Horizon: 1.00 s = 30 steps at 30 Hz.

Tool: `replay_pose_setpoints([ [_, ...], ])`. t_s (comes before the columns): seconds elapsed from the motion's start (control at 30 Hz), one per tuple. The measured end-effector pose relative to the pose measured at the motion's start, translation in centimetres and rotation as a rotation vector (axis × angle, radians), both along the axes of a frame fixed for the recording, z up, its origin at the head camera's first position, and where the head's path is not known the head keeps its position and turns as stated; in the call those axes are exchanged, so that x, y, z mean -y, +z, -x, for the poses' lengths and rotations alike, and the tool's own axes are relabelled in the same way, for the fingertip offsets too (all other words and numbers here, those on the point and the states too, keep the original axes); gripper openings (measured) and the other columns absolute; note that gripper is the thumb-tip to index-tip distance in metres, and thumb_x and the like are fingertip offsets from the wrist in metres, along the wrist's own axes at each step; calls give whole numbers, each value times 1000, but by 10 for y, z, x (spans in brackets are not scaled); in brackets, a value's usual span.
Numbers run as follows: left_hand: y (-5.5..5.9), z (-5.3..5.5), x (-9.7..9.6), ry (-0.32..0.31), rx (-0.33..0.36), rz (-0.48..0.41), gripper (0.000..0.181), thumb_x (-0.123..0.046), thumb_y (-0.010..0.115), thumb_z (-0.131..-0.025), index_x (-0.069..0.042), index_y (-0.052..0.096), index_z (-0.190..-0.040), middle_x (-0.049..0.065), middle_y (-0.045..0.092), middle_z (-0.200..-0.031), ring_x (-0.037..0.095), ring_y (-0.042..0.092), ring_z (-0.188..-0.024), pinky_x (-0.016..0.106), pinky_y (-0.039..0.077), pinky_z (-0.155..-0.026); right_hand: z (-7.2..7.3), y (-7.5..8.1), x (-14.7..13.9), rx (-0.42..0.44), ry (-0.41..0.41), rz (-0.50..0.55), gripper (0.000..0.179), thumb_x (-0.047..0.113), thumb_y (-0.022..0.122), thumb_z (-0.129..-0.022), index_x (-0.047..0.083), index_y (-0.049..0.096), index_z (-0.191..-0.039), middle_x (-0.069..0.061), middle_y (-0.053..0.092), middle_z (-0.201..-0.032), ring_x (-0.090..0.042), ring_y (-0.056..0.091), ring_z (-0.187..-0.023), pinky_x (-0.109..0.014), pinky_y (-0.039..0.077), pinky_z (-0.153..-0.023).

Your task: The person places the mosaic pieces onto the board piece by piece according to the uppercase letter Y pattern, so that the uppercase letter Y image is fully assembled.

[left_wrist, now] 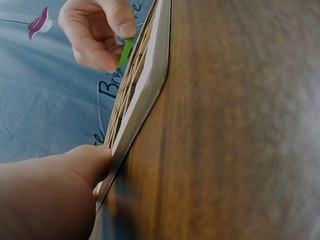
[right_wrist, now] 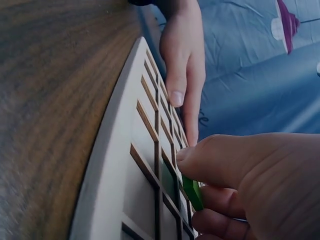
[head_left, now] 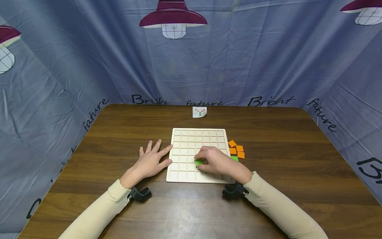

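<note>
A pale wooden grid board (head_left: 182,166) lies flat on the table, its squares bounded by thin raised strips. Over its middle, my right hand (head_left: 216,161) pinches a green square tile (head_left: 198,162) between thumb and fingers. The left wrist view shows the green tile (left_wrist: 125,52) held tilted, close above the grid. In the right wrist view the green tile (right_wrist: 192,192) is partly hidden by the fingers. My left hand (head_left: 149,162) rests with spread fingers at the board's left edge, thumb and index finger touching it.
Several orange tiles (head_left: 239,148) lie loose right of the board, with another green tile (head_left: 234,158) partly behind my right hand. Near the table's far edge is a small paper card (head_left: 199,112) with a coloured grid. A blue curtain (head_left: 209,66) hangs behind the table (head_left: 286,149).
</note>
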State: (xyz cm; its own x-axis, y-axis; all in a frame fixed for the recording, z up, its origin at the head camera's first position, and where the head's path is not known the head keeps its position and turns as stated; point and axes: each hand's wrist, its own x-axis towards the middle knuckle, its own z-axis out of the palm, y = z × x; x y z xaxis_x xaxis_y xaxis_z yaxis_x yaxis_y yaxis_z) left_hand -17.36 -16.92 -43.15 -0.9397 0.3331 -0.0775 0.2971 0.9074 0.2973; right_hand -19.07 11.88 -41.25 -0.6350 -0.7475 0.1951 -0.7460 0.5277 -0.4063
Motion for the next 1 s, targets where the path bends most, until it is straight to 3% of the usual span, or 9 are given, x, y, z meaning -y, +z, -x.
replay_pose_setpoints([
  [0.47, 0, -1, 0, -4, -13, 2, 61, -51, 53, -103, -29, 39, -159, 27, 26, -166, 61, 18, -150, 85, 18, -107, -9, 0, -2, -18, 32, -16, 19, 7, 75, -83, 7, 79, -102, -1, 70, -89, -8, 51, -75, -23, 48, -71],
  [1.0, 1, -1, -1, -3, -15, -4, 62, -50, 54, -102, -29, 40, -158, 27, 26, -166, 61, 18, -150, 86, 17, -108, -9, -3, -3, -24, 19, -3, 22, 9, 76, -83, 7, 79, -105, -2, 71, -92, -9, 53, -76, -23, 48, -71],
])
